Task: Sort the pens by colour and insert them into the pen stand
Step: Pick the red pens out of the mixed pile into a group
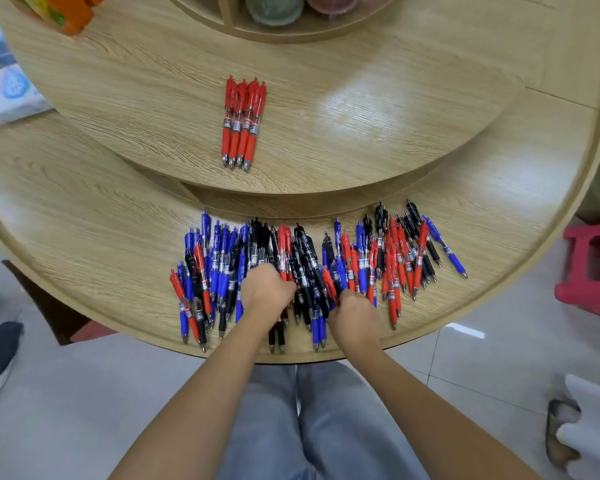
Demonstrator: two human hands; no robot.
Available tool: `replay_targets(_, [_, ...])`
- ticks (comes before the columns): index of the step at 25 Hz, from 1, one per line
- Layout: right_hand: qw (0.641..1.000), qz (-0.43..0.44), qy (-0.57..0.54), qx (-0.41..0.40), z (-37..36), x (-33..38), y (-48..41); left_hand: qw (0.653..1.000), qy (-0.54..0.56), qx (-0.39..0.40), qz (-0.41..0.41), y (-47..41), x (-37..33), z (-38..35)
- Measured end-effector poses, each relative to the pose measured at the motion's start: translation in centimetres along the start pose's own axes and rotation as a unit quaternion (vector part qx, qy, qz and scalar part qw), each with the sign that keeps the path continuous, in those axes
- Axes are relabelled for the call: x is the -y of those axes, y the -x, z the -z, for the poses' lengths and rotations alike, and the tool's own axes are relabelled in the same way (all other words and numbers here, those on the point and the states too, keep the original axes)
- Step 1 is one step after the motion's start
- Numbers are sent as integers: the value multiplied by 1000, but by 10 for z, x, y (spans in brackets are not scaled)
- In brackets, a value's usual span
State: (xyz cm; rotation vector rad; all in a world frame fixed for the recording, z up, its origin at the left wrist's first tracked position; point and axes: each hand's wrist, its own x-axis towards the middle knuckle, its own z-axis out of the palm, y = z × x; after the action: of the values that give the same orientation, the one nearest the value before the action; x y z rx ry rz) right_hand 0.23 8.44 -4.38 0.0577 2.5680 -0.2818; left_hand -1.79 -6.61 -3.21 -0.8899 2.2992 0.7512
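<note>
1. The pile of pens lies on the lower part of the desk, in the lower middle of the frame. Red, blue and black are all mixed up.
2. Most of these pens point up and down the frame, with their tips toward the bottom edge.
3. Four red pens lie side by side on the upper level of the desk. They point the same way, up and down.
4. The left hand is in the middle of the pile with its fingers curled down. The back of the hand hides them, so I cannot tell what it grips.
5. The right hand is just beside it, lower and to the right. A red pen runs in under its fingers, but I cannot tell if it holds it.
6. The red row sits straight up the frame from the hands, past the pile and well apart from them.
7. The left hand is nearer that row, so I think it has the easier reach.
8. I cannot pick out a pen stand.
</note>
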Motion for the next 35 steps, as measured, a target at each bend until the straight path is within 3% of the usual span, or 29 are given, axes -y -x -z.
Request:
replay_targets(11, [1000, -17, 7, 9, -5, 6, -4, 976, 200, 60, -65, 31, 38, 11])
replay_targets(15, [970, -95, -223, 24, 20, 3, -3, 951, 284, 81, -97, 39, 46, 28])
replay_targets(18, [917, -51, -393, 47, 59, 9, 8, 934, 329, 77, -121, 45, 45, 50])
replay_targets(25, [845, 58, -531, 36, 153, 80, 0, 909, 381, 7, -171, 40, 20, 119])
replay_targets(31, [885, 65, -461, -1, 177, 158, -76, 930, 322, -79, -160, -22, 0, 181])
replay_targets(35, [921, 41, -379, -85, 169, 186, -113, 952, 234, -139, -141, -62, -3, 198])
